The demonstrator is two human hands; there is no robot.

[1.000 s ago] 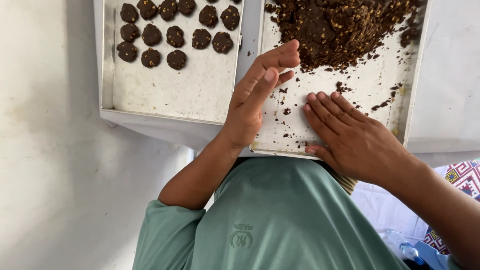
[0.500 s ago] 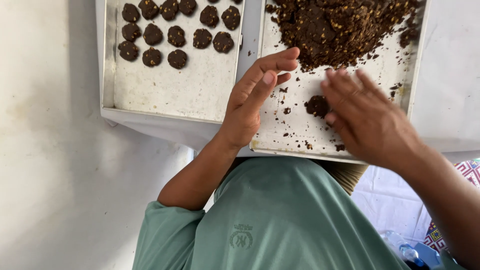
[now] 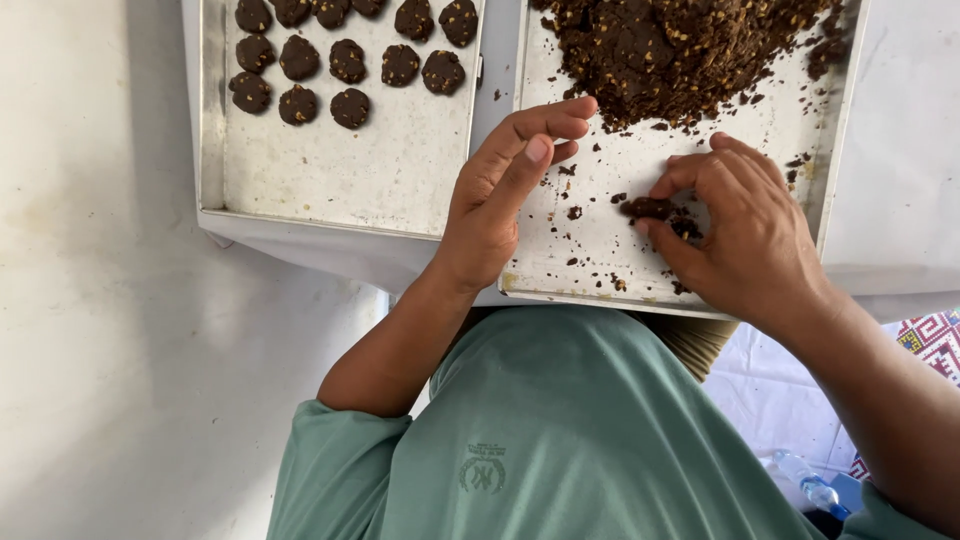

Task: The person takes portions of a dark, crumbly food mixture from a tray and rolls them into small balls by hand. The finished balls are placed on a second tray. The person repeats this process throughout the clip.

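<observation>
My right hand (image 3: 745,235) rests on the right metal tray (image 3: 590,265) and pinches a small lump of dark dough (image 3: 650,208) between thumb and fingertips. A big pile of crumbly dark dough with pale nut bits (image 3: 680,50) fills the far part of that tray. On the tray's left edge my left hand (image 3: 505,195) stands on its side, fingers straight and close together, holding nothing. The left metal tray (image 3: 340,180) carries several round dark cookies (image 3: 348,62) in rows at its far end.
Both trays lie side by side on a white table (image 3: 900,180), with loose crumbs (image 3: 575,212) scattered between my hands. My green shirt (image 3: 540,430) fills the lower middle. A plastic bottle (image 3: 805,480) and a patterned cloth (image 3: 935,335) lie at the lower right.
My right hand, flat on the tray before, lifted, moved a little farther in and curled around a lump of dough. My left hand has barely moved.
</observation>
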